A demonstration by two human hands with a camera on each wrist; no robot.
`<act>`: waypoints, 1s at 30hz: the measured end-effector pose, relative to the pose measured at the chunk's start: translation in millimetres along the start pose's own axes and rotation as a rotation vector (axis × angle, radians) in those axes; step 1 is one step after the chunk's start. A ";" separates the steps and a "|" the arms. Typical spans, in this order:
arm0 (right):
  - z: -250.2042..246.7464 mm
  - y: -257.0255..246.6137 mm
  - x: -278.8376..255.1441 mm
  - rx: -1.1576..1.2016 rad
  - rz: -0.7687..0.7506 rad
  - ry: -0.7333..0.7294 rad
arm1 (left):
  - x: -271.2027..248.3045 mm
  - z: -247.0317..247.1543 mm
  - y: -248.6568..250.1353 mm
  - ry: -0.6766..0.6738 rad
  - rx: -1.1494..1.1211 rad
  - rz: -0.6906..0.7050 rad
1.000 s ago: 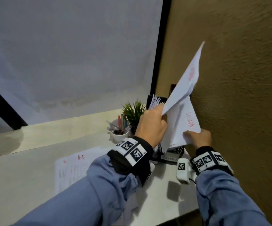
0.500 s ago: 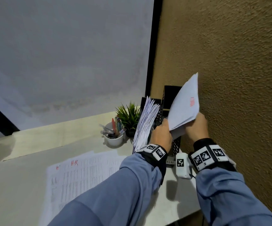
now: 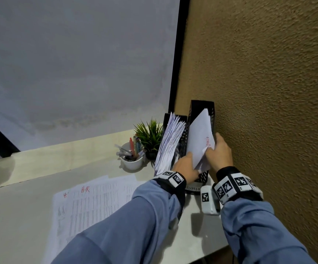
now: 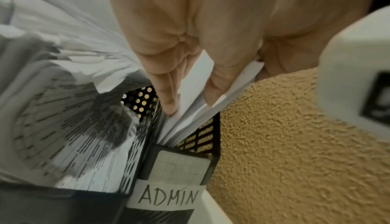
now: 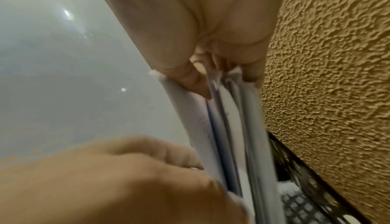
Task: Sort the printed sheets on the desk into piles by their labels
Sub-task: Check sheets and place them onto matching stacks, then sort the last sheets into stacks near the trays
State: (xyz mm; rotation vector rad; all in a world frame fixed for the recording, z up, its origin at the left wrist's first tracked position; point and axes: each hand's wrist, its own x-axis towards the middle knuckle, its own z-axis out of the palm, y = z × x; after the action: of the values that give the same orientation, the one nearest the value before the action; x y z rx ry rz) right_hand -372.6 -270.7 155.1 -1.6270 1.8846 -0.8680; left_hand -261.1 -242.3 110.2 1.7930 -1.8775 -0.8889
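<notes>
Both hands hold a small sheaf [image 3: 200, 141] of white sheets that stands partly inside the ADMIN holder [image 3: 202, 111] — a black mesh file at the desk's far right corner, against the textured wall [image 3: 268, 92]. The left hand [image 3: 185, 167] pinches the sheaf's near edge, fingers [image 4: 168, 94] straight along the paper and thumb on the other face. The right hand [image 3: 219, 153] grips the wall side of the sheaf, thumb and fingers curled round it; red writing shows by its thumb. A handwritten label [image 4: 168, 197] reading ADMIN is stuck to the holder's front.

Just left of it, touching, a second holder [image 3: 181, 134] is packed with a fanned stack [image 3: 170, 141] of printed sheets. Loose sheets [image 3: 97, 202] marked HR in red lie flat toward the desk's [image 3: 21, 216] front, partly under the left sleeve. A white cup [image 3: 132, 162] of pens and a small plant [image 3: 150, 134] stand left of the holders.
</notes>
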 end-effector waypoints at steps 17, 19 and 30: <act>169.1 2.6 -159.4 0.055 -0.294 -0.556 | -212.5 -43.1 -282.2 0.336 -0.045 -0.920; 199.9 23.0 -170.8 -0.022 -0.093 -0.694 | -228.9 -40.2 -292.4 0.352 -0.047 -1.016; 222.7 23.9 -194.2 -0.033 0.221 -0.694 | -237.4 -11.5 -295.6 0.586 -0.334 -0.881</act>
State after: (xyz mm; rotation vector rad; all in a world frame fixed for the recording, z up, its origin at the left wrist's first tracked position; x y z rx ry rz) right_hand -195.4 -109.0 -19.1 -1.4453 1.5318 -0.1387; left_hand -12.4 -3.9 -48.5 2.3144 -0.5166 -0.7368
